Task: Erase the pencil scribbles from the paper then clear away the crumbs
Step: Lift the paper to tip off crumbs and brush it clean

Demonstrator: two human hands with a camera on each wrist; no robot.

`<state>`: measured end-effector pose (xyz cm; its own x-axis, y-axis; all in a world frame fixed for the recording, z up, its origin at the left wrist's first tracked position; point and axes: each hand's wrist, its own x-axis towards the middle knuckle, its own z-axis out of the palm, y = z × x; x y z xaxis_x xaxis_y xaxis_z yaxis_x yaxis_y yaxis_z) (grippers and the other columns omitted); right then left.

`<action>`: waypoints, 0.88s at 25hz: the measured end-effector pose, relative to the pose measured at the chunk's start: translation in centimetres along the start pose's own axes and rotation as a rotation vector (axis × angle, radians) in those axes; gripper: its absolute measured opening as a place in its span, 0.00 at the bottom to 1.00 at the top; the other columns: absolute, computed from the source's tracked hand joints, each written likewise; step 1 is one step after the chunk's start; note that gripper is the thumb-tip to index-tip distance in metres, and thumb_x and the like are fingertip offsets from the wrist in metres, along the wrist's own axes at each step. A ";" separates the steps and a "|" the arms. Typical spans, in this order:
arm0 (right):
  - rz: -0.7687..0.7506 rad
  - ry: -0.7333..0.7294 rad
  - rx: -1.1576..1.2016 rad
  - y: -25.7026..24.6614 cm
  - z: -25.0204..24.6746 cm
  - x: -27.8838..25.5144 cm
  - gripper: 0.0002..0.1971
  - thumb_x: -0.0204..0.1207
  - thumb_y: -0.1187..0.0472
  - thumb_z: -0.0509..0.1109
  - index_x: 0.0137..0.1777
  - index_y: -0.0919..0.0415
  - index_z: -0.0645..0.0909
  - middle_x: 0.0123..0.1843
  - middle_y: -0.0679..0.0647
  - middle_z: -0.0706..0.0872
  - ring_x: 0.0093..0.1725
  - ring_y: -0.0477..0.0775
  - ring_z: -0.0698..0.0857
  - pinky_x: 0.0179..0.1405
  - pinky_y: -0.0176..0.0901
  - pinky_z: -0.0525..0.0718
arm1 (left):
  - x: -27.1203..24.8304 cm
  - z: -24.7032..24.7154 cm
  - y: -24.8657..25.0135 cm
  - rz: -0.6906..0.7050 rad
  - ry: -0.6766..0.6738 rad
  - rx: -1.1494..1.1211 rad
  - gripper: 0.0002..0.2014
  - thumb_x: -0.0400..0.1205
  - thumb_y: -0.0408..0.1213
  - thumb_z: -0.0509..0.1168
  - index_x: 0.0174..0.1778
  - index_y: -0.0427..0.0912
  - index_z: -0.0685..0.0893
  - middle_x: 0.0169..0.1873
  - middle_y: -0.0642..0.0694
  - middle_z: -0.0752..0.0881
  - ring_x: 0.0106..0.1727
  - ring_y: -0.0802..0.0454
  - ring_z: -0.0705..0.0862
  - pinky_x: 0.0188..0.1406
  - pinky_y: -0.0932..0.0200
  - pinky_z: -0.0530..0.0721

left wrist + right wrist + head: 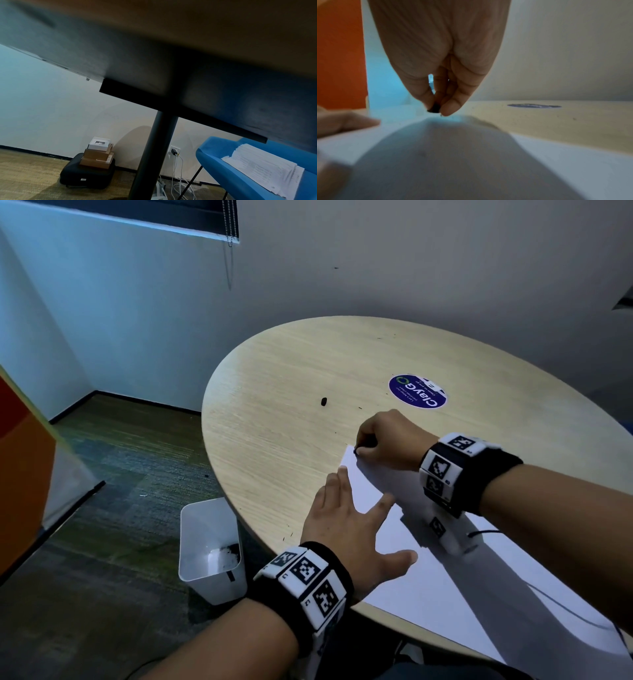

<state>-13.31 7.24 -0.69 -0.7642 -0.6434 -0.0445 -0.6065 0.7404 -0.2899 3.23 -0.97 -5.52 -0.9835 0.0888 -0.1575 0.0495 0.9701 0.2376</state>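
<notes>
White sheet of paper (421,546) under my flat left hand (349,525); right hand (387,440) pinches small dark eraser (434,108) — short, light strokes.

Small office room; round table (274,392), carpet (113,474), window blind (191,217)
</notes>
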 end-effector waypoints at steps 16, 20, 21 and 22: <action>-0.039 -0.148 -0.013 2.4 -1.9 -1.0 0.03 0.73 0.59 0.72 0.42 0.52 0.88 0.40 0.43 0.91 0.42 0.43 0.88 0.45 0.44 0.87 | 0.0 0.2 -0.1 0.002 0.003 -0.009 0.43 0.76 0.76 0.50 0.84 0.69 0.40 0.82 0.32 0.27 0.83 0.37 0.28 0.81 0.44 0.31; -0.108 -0.090 -0.100 2.7 -0.8 -0.9 0.03 0.75 0.60 0.72 0.45 0.56 0.88 0.43 0.47 0.89 0.44 0.47 0.86 0.45 0.45 0.85 | 0.0 0.3 0.0 0.004 0.018 0.018 0.43 0.76 0.77 0.49 0.84 0.69 0.40 0.83 0.32 0.28 0.83 0.38 0.29 0.81 0.43 0.32; -0.119 -0.051 -0.097 2.7 -0.5 -0.7 0.03 0.75 0.61 0.72 0.45 0.57 0.88 0.43 0.48 0.89 0.43 0.48 0.85 0.44 0.43 0.83 | 0.1 0.3 -0.1 0.005 0.016 0.020 0.43 0.76 0.77 0.49 0.84 0.69 0.40 0.82 0.32 0.28 0.83 0.38 0.29 0.81 0.43 0.32; -0.122 -0.022 -0.093 2.6 -0.4 -0.6 0.04 0.76 0.61 0.71 0.46 0.58 0.87 0.43 0.48 0.90 0.43 0.48 0.85 0.43 0.41 0.82 | 0.0 0.3 -0.1 0.005 0.016 0.017 0.43 0.76 0.77 0.49 0.84 0.69 0.40 0.82 0.32 0.28 0.83 0.38 0.29 0.81 0.43 0.32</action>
<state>-14.52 9.66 -1.09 -0.6792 -0.7331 -0.0357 -0.7131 0.6707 -0.2042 3.23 -0.96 -5.83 -0.9858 0.0903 -0.1413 0.0574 0.9734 0.2217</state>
